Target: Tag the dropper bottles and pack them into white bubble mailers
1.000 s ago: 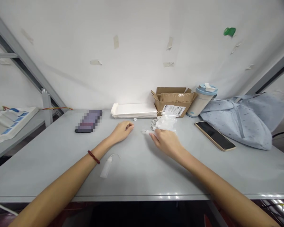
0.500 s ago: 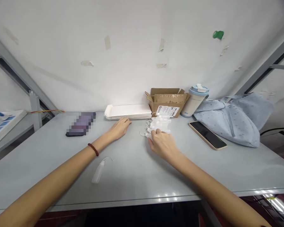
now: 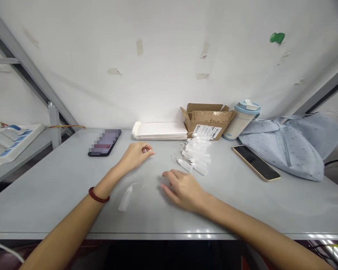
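Note:
Over the left-middle of the table is my left hand (image 3: 136, 155), its thumb and forefinger pinched together; whether anything sits between them is too small to make out. My right hand (image 3: 184, 189) hovers low over the table right of centre, fingers apart, holding nothing visible. Just beyond it lies a loose cluster of small translucent plastic bottles (image 3: 197, 155) with thin curved tips. A single similar bottle (image 3: 125, 198) rests on the table near my left wrist. Behind my left hand is a stack of flat white paper pieces (image 3: 161, 130).
An open cardboard box (image 3: 207, 119) stands by the wall beside a blue-lidded cup (image 3: 242, 119). A phone (image 3: 256, 163) and a pale blue cloth bag (image 3: 281, 150) lie to the right. Another phone (image 3: 109, 142) is at left. A power strip (image 3: 19, 142) sits beyond the grey table (image 3: 59, 195).
My right hand has drawn back from the bottles toward me and opened. My left hand has come away from the white stack and its fingers have pinched together. The view has shifted slightly.

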